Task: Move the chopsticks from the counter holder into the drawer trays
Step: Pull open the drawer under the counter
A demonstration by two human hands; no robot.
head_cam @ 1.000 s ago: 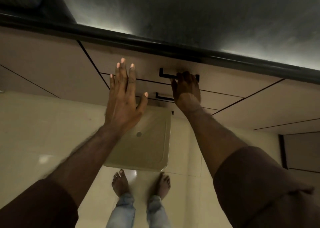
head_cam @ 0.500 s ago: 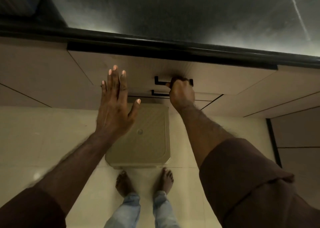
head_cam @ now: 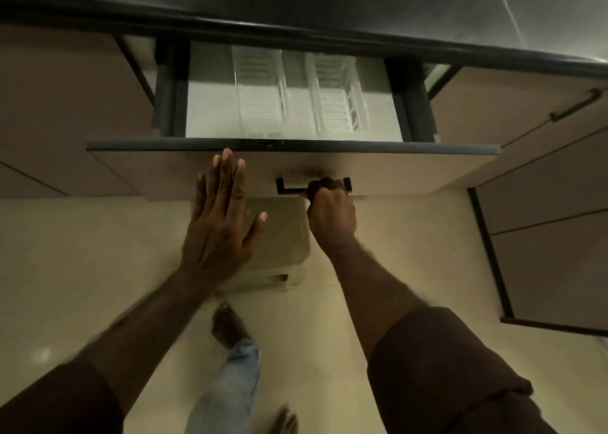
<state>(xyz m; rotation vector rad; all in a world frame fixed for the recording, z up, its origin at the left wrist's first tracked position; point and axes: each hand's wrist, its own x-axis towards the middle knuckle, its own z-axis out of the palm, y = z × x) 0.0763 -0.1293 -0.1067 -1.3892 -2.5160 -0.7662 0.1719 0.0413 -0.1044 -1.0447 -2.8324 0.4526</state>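
Fingers first: the right hand (head_cam: 332,216) has its fingers (head_cam: 324,186) curled tight round the black handle (head_cam: 291,186) on the drawer front, which makes sense since that's the only thing to pull on. The left hand (head_cam: 218,223) is flat and wide open, fingers (head_cam: 227,173) spread and empty, tips lying over the drawer front, thumb stuck out to the side. Can't tell if it's actually pressing on the panel or just floating in front of it; my guess is it's there to steady things

Going big to small from there. Dark bench (head_cam: 329,2) runs across the top, and I can't see any holder or chopsticks on the bit that's in frame, so the stuff to be moved is somewhere out of view and nowhere near either hand. Below the bench edge the drawer (head_cam: 296,145) is pulled well out, so you look straight down into it. Inside are two clear slotted trays side by side, a left tray (head_cam: 260,94) and a right tray (head_cam: 339,98), both looking empty, though it's a bit blurry. They sit beyond the front panel, apart from both hands

On the floor under the drawer there's a beige bin (head_cam: 279,233), half hidden behind the left hand

Looks to me like the drawer step is about done and the chopsticks are next
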